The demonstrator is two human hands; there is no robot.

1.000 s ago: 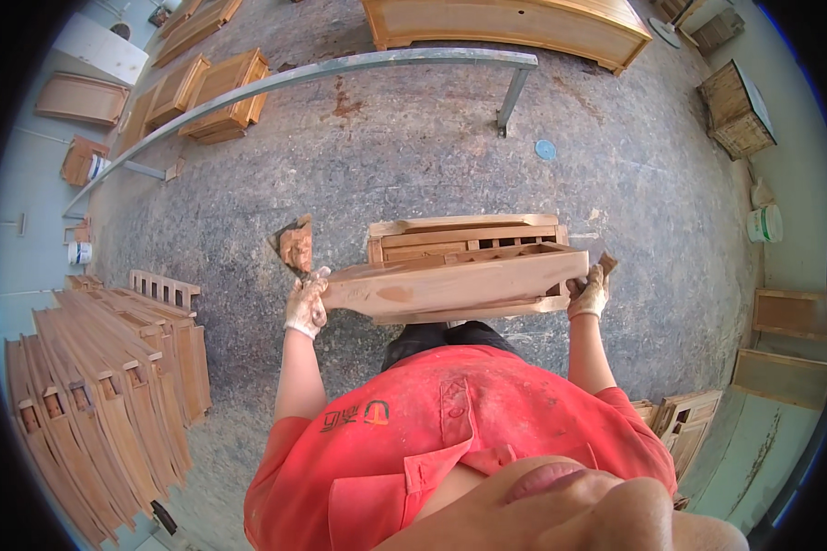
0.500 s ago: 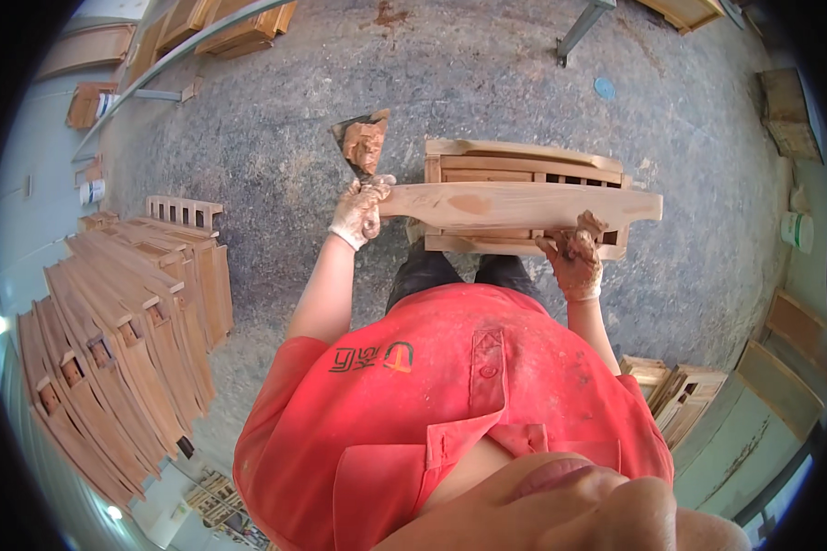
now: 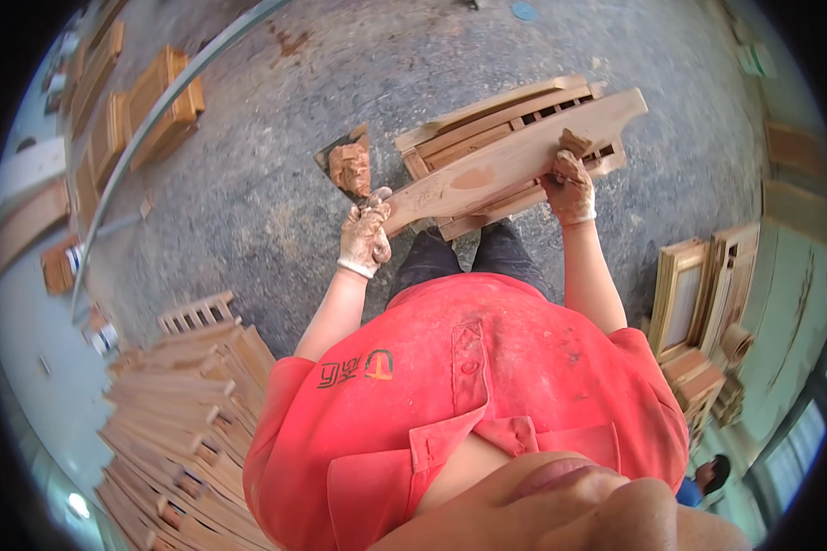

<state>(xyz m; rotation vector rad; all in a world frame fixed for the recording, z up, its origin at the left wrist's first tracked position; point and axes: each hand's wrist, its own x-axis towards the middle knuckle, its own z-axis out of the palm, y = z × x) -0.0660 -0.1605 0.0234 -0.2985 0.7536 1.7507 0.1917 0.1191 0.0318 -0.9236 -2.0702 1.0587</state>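
Note:
My left hand [image 3: 365,236], in a stained glove, is closed around a wide putty knife carrying a lump of brown putty [image 3: 349,168] and also grips the near left end of a pale wooden board [image 3: 451,191]. My right hand [image 3: 569,189], also gloved, is closed on a small scraper with brown putty [image 3: 575,140] at the board's surface, right of a brown filled patch. The board slants up to the right over a slatted wooden furniture piece [image 3: 487,115] standing just beyond my legs.
A metal rail [image 3: 175,94] curves along the left, with wooden cabinets [image 3: 161,101] beyond. Stacked wooden parts [image 3: 184,413] fill the lower left; framed panels [image 3: 680,294] lean at right. A blue disc [image 3: 524,11] lies on the floor. A person [image 3: 708,476] appears at lower right.
My right hand has moved from the board's right end onto its face with the scraper. The board now tilts up to the right. My view has turned, and a person has come into view.

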